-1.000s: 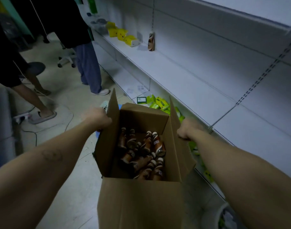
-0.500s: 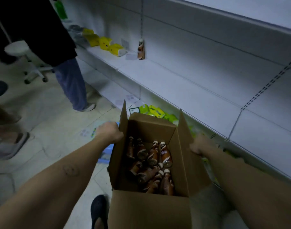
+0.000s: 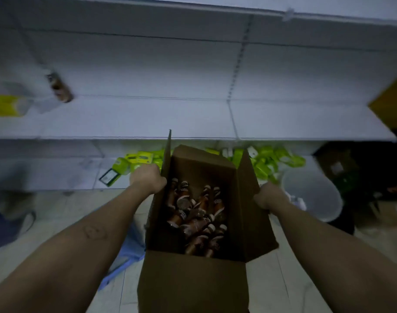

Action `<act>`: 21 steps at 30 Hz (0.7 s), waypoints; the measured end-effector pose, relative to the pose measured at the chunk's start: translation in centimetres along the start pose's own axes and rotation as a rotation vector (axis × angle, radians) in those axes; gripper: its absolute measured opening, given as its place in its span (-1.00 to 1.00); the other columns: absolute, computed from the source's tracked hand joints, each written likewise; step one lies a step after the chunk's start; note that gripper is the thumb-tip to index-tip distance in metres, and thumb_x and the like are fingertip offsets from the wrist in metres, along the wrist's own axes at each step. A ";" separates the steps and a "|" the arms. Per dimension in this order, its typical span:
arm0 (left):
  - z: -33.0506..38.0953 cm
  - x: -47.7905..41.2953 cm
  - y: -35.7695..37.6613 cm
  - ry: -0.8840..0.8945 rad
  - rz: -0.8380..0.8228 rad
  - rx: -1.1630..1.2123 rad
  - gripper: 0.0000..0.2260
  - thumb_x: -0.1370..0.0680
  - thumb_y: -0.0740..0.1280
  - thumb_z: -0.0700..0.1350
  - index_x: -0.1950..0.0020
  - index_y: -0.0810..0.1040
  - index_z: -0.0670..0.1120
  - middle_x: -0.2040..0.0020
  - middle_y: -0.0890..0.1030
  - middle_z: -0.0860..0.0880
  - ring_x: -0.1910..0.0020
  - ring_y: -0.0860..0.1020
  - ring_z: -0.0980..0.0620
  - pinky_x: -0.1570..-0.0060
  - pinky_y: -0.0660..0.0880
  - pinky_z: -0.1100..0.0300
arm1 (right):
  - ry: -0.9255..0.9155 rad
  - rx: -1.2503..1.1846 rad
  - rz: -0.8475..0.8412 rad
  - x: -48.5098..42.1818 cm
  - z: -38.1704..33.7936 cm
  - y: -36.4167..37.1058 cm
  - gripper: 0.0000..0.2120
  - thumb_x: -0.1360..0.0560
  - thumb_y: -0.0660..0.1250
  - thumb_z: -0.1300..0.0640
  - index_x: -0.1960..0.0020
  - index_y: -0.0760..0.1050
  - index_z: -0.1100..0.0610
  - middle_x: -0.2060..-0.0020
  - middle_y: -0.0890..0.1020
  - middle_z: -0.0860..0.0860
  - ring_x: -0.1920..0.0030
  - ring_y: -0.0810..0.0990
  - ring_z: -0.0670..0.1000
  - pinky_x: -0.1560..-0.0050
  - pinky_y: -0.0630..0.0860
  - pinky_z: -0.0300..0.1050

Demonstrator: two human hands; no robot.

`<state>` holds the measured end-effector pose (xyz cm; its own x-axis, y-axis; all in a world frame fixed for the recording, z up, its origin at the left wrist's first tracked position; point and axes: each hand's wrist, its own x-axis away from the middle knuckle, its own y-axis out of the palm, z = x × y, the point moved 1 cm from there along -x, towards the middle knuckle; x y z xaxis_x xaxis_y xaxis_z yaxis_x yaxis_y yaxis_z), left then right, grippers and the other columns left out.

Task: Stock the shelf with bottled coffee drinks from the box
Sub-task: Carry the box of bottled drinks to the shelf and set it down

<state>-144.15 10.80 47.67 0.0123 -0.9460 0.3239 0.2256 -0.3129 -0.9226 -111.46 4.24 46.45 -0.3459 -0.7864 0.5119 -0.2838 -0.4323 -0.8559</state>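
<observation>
1. Yellow packs (image 3: 5, 106), blurred, lie far left on the white shelf (image 3: 125, 118); a lone brown bottle (image 3: 58, 88) stands beside them.
2. Left hand (image 3: 146, 178) – fingers curled tight on the left flap of the cardboard box (image 3: 193, 281).
3. Inside the box, bottled coffee drinks (image 3: 196, 219) lie jumbled, brown with pale caps.
4. Right hand (image 3: 269, 197) clenches the right flap.
5. Green packets (image 3: 267, 161) clutter the low shelf; a round pale tub (image 3: 312, 195) sits rightward.

A single wide-angle view from a camera worn on the person's head looks forward and steeply down, squarely facing a white shelf (image 3: 130, 118). Both forearms stretch away from the lens to an open cardboard box (image 3: 193, 281), which sits close beneath the camera. Edges curve and blur.
</observation>
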 end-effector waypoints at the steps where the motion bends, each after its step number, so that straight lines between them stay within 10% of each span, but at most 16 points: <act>1: 1.2 -0.9 0.3 0.030 -0.018 -0.021 -0.78 -0.40 0.32 0.00 0.34 0.45 -0.13 0.10 0.63 -0.22 0.09 0.60 -0.21 0.22 0.48 0.12 | 0.044 -0.028 0.001 0.1 1.2 0.3 -0.60 -0.56 0.22 0.00 -0.27 0.49 0.25 -0.25 0.55 0.19 -0.24 0.53 0.17 -0.15 0.45 -0.05; 14: 16.3 -6.5 6.1 0.329 -0.185 -0.242 -0.70 -0.45 0.29 0.12 0.21 0.58 -0.11 0.08 0.64 -0.16 0.05 0.61 -0.17 0.17 0.50 0.10 | 0.476 -0.406 -0.088 0.2 13.3 5.5 -0.77 -0.51 0.25 0.09 -0.04 0.55 0.21 0.17 0.58 0.14 0.18 0.59 0.12 0.27 0.45 -0.12; 21: 20.3 -11.2 8.7 0.549 -0.307 -0.320 -0.69 -0.50 0.28 0.09 0.17 0.56 -0.16 0.08 0.63 -0.20 0.03 0.59 -0.20 0.20 0.43 0.12 | 0.726 -0.520 -0.058 0.4 14.2 8.0 -0.72 -0.49 0.27 0.07 -0.13 0.55 0.18 -0.05 0.62 0.16 0.00 0.62 0.16 -0.01 0.59 0.00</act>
<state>-122.55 20.39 40.26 -0.5180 -0.6907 0.5046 -0.1583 -0.5023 -0.8501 -101.20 -5.80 38.82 -0.7488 -0.2204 0.6250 -0.6271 -0.0696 -0.7758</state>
